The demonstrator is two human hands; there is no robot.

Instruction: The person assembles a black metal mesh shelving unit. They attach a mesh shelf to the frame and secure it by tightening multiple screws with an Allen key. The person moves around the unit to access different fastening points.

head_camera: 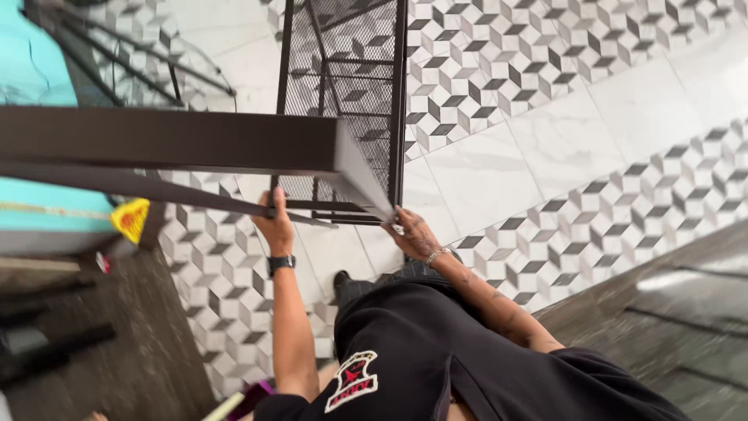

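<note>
A black metal frame with mesh panels (343,93) stands over the patterned tile floor. A long dark flat panel (171,140) juts across it from the left. My left hand (274,224), with a black watch on the wrist, is closed around a thin lower bar of the frame. At the panel's near corner, where it meets the frame, my right hand (413,234) grips; it wears a bracelet and the forearm is tattooed. My black shirt fills the bottom of the view.
The floor (592,132) mixes grey-and-white cube-pattern tiles with plain marble-look ones. A teal object (31,70) with a yellow tag (131,218) sits at the left. Dark wood-look surfaces lie at bottom left and bottom right (670,312). My shoe (340,277) shows below the frame.
</note>
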